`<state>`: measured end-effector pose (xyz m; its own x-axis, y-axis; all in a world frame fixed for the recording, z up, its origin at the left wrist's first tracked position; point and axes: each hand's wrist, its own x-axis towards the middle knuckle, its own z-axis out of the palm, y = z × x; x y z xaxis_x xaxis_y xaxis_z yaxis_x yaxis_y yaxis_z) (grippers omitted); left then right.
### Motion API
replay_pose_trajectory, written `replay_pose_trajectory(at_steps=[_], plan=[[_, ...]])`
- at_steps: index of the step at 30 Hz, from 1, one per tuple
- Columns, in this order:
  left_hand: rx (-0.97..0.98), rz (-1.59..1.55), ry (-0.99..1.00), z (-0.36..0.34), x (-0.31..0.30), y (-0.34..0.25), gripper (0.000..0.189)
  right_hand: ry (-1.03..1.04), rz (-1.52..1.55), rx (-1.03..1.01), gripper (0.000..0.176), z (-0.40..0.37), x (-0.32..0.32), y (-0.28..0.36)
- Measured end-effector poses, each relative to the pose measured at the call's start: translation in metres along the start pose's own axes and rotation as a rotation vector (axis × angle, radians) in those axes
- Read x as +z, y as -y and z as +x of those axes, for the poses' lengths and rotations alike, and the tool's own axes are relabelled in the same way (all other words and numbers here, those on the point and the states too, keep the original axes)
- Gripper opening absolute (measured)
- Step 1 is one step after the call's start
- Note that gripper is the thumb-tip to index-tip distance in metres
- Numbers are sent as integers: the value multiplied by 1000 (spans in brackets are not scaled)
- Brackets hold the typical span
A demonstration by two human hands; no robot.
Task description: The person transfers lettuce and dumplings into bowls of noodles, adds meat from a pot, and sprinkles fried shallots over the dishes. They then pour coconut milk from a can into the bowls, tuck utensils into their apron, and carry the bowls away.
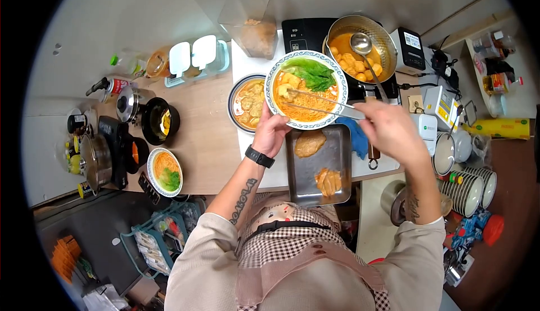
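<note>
Left hand (270, 133) is closed on the noodle bowl (306, 54), thumb over the rim at the bowl's 7 o'clock, fingers underneath and out of view. Right hand (391, 128) is closed around the chopsticks (323, 99) at their rear ends, knuckles up. Chopsticks: long axis runs from the right hand at the bowl's 4 o'clock across to about 9 o'clock; tips point toward 9 o'clock. The two sticks are slightly spread, and the upper tip touches a pale piece lying on the noodles in the left half of the bowl. The bowl is held just above the white part of the counter (208, 136), directly ahead of the person, mouth up and roughly level. It holds orange broth and noodles, with green leaves at its 12 o'clock. Surroundings: a second bowl (247, 103) with orange contents sits at 9 o'clock of the held bowl, its rim partly hidden behind it. A metal tray (332, 153) lies at 6 o'clock, just below the bowl, carrying two browned meat pieces (309, 142). A blue cloth (354, 136) lies at 4 o'clock, under the right hand. A pot (388, 38) stands at 1 o'clock on the black cooktop (304, 32), with a ladle (360, 43) resting in it. The ladle handle slopes down toward the right hand, and the pot rim is close behind the bowl. A small noodle bowl (165, 170) sits well apart at 8 o'clock.
</note>
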<state>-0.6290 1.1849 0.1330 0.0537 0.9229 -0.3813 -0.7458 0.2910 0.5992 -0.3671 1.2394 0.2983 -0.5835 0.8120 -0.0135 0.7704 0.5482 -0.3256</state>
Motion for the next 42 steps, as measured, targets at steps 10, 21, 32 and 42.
replay_pose_trajectory(at_steps=[10, 21, 32, 42], plan=[[45, 83, -25, 0, 0, -8, 70, 160, -402, 340, 23, 66, -11, -103], [45, 11, -4, -2, -5, -6, 75, -82, -128, 257, 20, 5, -71, -48], [42, 54, 18, 7, 6, -6, 74, 110, -33, -38, 16, 6, -9, 2], [65, 20, 3, 2, 2, -11, 77, 108, -374, 252, 26, 46, -40, -88]])
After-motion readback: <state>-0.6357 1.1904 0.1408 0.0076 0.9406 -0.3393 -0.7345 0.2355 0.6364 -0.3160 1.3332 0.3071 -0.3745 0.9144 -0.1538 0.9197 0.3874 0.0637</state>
